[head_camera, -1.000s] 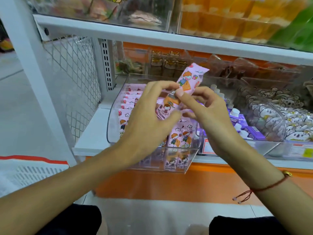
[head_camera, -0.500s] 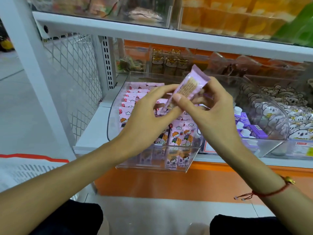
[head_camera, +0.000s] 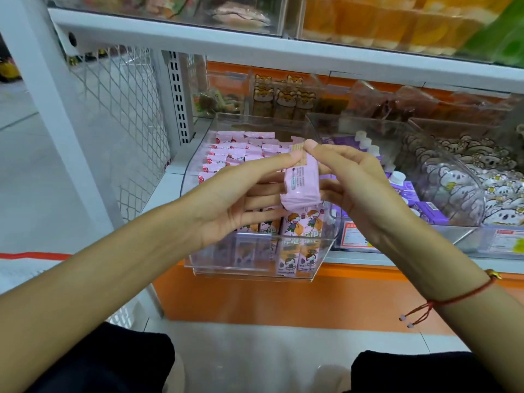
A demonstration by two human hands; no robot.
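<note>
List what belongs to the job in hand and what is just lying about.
In the job: pink packet, pinched by left hand and right hand; clear bin of matching packets.
Lying about: purple cartons, koala-print packets, orange cups above.

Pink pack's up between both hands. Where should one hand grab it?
Probably the pack mid-body, across its narrow width, from the right with the right hand. It stands nearly upright, back to the camera, with both that hand and the left hand pinching its top end.
</note>
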